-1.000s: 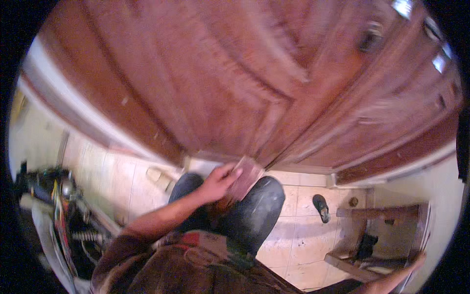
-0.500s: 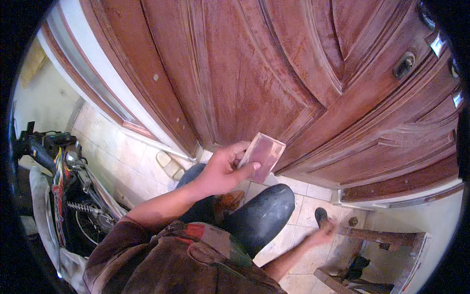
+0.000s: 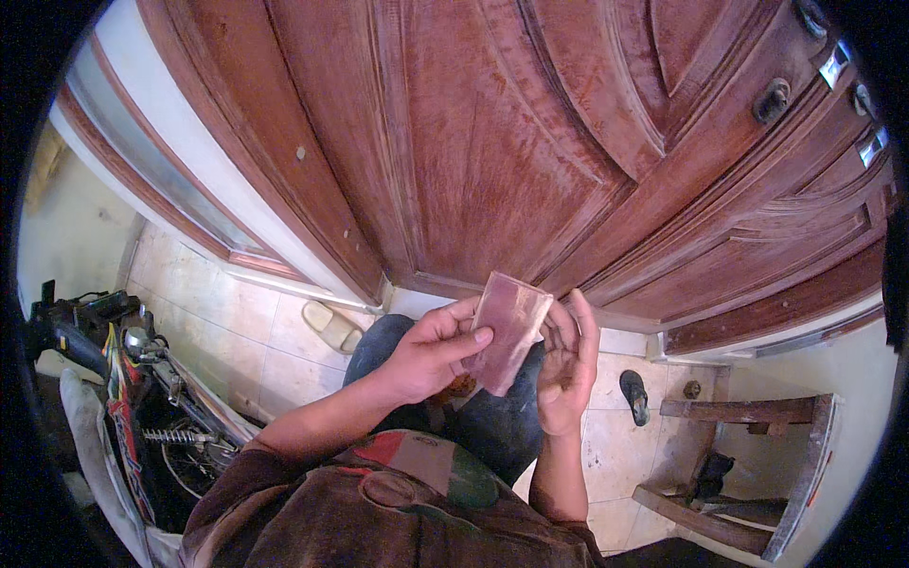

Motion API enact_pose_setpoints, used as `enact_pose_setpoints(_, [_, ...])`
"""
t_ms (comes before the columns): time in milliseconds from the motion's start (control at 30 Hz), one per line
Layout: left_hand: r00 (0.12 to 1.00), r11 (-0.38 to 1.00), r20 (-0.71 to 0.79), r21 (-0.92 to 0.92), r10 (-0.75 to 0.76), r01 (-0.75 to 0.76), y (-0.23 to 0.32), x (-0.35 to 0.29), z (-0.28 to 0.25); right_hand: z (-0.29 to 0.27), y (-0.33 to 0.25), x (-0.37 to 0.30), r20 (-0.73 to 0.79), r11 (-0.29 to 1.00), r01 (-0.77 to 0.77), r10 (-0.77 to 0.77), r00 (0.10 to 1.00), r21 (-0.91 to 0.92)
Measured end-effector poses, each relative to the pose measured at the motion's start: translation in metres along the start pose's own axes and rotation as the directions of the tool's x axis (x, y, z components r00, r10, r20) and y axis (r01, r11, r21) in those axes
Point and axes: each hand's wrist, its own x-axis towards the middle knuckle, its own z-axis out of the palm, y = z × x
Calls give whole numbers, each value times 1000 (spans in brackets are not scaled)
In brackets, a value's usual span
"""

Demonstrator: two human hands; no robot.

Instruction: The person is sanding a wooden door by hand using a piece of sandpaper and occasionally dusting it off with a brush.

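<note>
My left hand (image 3: 437, 352) grips a flat rectangular sanding block (image 3: 509, 331), its thumb across the reddish-brown face and its fingers behind. The block is tilted, and its right edge is pale and worn. Close beside that edge, my right hand (image 3: 565, 364) is raised with its fingers apart and slightly curled. Whether those fingertips touch the block, I cannot tell. Just beyond both hands stands a carved reddish-brown wooden door (image 3: 454, 161), with pale, dusty-looking streaks along its mouldings.
At the left is a motorcycle (image 3: 142, 379) with exposed wires. A beige slipper (image 3: 331, 327) lies by the door frame, a dark sandal (image 3: 634, 396) on the tiled floor at the right. Further right is a wooden frame-like stand (image 3: 739, 409). Metal door hardware (image 3: 772, 100) shows at upper right.
My right hand has come up from low at the right, near the wooden stand, to beside the sanding block. The block in my left hand has moved slightly down and tilted.
</note>
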Motion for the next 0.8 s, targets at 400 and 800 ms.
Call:
enact_pose_setpoints(400, [852, 692, 346, -499, -394, 522, 0, -32, -33, 28, -2, 5, 439, 387, 586, -406, 802, -712])
enact_pose_setpoints(800, [868, 772, 103, 516, -485, 370, 59, -25, -46, 76, -38, 41, 624, 388, 522, 209, 753, -760])
